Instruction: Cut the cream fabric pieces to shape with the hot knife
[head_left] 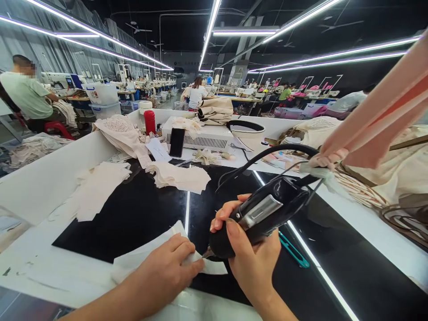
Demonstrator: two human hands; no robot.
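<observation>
My right hand (pixel 250 249) is wrapped round a black corded hand tool (pixel 264 209) with a silver plate on its side. Its small metal tip points down-left, at the edge of a white fabric piece (pixel 147 249). Close to that tip, my left hand (pixel 167 267) grips the fabric with curled fingers and thumb, holding it against the black glossy work surface (pixel 140 214). The fabric's narrow end sticks out between the hands. A strip of pink cloth (pixel 377 102) is tied to the tool's rear end and runs up to the right.
Cream fabric pieces (pixel 180 176) and another stack (pixel 100 187) lie farther back. Teal snips (pixel 294 249) rest right of my right hand. Behind are a phone (pixel 177 142), a red bottle (pixel 149 122) and a white vented box (pixel 203 138). A person (pixel 26 93) sits at far left.
</observation>
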